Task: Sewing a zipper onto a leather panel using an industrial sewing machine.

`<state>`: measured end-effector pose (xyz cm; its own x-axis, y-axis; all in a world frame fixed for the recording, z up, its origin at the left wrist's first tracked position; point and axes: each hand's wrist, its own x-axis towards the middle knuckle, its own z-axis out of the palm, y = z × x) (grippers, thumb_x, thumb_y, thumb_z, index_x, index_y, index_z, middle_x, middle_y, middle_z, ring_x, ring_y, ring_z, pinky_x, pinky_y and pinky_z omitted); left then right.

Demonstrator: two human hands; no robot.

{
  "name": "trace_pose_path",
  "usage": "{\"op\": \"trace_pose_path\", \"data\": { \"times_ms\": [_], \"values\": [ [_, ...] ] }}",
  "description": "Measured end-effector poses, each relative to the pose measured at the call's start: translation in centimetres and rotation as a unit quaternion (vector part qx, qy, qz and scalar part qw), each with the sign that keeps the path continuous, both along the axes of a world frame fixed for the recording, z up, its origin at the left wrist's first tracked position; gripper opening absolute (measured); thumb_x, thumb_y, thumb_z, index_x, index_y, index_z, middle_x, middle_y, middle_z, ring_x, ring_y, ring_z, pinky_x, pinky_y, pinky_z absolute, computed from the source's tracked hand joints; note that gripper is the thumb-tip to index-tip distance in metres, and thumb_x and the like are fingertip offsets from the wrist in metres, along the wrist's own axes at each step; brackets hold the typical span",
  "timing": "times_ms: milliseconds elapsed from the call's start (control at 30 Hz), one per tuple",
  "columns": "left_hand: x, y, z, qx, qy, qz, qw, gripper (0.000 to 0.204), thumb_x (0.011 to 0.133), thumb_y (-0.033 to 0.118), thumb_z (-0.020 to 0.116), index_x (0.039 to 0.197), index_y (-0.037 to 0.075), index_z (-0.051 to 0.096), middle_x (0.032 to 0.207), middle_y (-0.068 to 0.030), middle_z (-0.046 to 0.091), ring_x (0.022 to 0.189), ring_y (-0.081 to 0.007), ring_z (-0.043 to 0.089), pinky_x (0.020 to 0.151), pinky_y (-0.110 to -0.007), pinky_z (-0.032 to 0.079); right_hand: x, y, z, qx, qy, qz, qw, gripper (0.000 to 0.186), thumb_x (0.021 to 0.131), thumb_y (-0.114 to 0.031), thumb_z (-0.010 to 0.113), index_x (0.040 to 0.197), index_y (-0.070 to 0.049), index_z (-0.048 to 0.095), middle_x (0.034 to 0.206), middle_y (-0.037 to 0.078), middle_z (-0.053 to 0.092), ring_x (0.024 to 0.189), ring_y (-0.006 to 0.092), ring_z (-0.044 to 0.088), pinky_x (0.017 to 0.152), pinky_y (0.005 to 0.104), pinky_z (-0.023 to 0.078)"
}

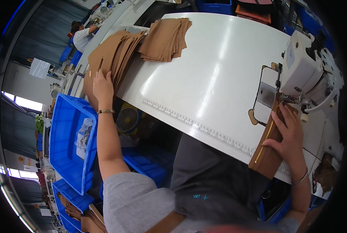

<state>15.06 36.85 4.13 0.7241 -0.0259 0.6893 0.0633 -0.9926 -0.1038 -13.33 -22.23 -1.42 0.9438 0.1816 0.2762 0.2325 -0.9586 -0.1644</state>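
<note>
At the left end of the white table, my left hand (102, 87) rests on a fanned stack of brown panels (121, 52). Its fingers are stretched over the top panel, which has a narrow slot, with the thumb apart. My right hand (288, 134) lies spread on a brown workpiece (268, 161) at the table's right side. A thin gold-coloured strip, like a zipper, runs along that piece. The workpiece's far end reaches under the head of a white sewing machine (299, 66); the needle area is too small to make out.
A second stack of brown pieces (165, 40) lies beside the first. A printed ruler (196, 126) follows the table's near edge. Blue bins (57, 155) stand at left, one holding a clear plastic bag (84, 134). Below is a yellow-and-black fan (128, 119). Another person (82, 39) sits far left.
</note>
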Motion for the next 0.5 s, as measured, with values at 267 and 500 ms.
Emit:
{"op": "trace_pose_path", "data": {
  "times_ms": [267,500],
  "values": [
    [0.5,3.8,-0.8,0.022,0.053,0.004,0.998,0.048,0.111,0.046,0.048,0.137,0.011,0.067,0.115,-0.0224,0.075,0.103,-0.0450,0.071,0.088,-0.056,0.055,-0.2,-0.1,0.3,-0.002,0.004,-0.004,1.000,0.099,0.070,-0.072,0.077,0.143,-0.006,0.065,0.155,0.025,0.052,0.142,0.0439,0.051,0.119,0.0612,0.035],
    [0.0,3.6,0.8,0.043,0.149,-0.004,0.988,0.041,0.110,0.037,0.050,0.137,0.009,0.065,0.114,-0.0228,0.074,0.102,-0.0443,0.071,0.087,-0.056,0.055,-0.2,0.0,0.1,-0.004,0.009,-0.009,1.000,0.099,0.070,-0.071,0.077,0.144,-0.007,0.064,0.155,0.024,0.052,0.142,0.0431,0.051,0.119,0.0608,0.035]
  ]
}}
